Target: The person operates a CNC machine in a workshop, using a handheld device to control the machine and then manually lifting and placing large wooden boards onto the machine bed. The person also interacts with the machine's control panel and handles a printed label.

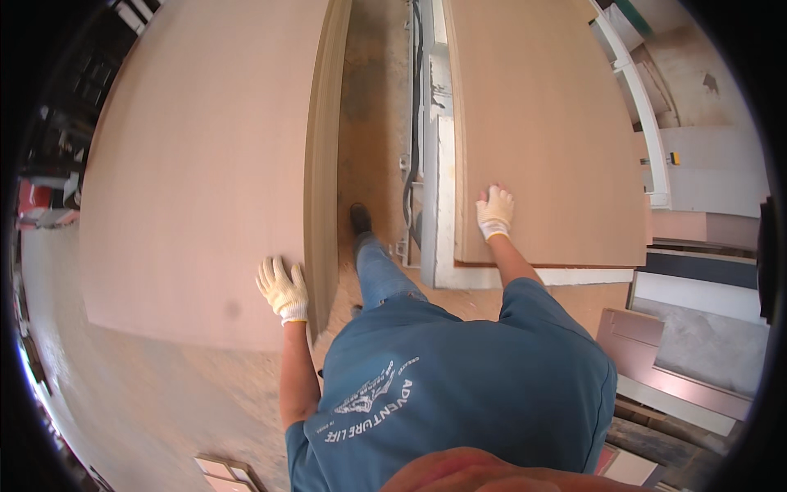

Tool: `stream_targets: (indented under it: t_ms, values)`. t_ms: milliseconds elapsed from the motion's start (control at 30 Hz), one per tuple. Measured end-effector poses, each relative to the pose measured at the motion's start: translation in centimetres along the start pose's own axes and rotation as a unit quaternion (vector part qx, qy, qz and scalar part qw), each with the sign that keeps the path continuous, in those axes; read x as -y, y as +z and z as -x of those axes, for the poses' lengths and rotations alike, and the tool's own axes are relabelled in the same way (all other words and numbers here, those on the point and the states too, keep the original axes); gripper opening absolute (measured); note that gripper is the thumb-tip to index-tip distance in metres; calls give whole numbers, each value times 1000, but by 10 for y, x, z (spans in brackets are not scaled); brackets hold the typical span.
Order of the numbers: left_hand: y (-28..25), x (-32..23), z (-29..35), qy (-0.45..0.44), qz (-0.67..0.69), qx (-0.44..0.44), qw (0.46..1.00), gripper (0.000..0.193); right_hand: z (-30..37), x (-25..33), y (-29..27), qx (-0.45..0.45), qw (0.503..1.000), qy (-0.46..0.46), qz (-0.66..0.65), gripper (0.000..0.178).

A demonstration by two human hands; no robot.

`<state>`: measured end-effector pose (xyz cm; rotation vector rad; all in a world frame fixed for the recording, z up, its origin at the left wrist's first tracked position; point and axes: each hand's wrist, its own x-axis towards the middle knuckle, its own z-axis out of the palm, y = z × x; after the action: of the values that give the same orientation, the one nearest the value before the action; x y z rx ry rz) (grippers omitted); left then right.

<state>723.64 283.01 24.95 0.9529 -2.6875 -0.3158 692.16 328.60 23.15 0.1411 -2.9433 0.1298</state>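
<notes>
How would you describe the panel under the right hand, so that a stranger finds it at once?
Past the blue shirt, a narrow floor gap runs straight ahead. The large wood-toned panel lies right of it, under the gloved right hand. Unlike the wood-toned stack left of the gap, it has a white ledge showing along its left and near edges.

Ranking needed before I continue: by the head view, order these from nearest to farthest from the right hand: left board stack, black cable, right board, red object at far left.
1. Right board: directly under the right hand.
2. Black cable: left of it, along the gap's right side.
3. Left board stack: across the gap.
4. Red object: far left, beyond that stack.
</notes>
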Motion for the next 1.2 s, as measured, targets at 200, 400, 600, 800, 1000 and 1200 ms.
stream_targets:
  t_ms: [200, 400, 600, 800, 1000, 1200]
  values:
    - [22, -21, -175, -93, -12, 10, 996, 48, -181, 24, 17, -4, 992, 122, 21, 44]
    - [38, -30, -253, -88, -76, -30, 993, 49, -290, 48, 48, 12, 987, 156, 32, 44]
    - [32, -32, -252, -108, -78, 7, 991, 47, -297, 42, 58, -23, 989, 144, 38, 41]
    - [40, -51, -278, -107, -157, -60, 980, 44, -361, 41, 70, -17, 984, 178, 11, 41]
    - [59, -75, -353, -251, -154, -63, 954, 42, -493, 45, 89, -25, 987, 161, 5, 42]
    - [93, -83, -495, -379, -141, -38, 914, 40, -686, 63, 117, -40, 993, 111, 2, 39]
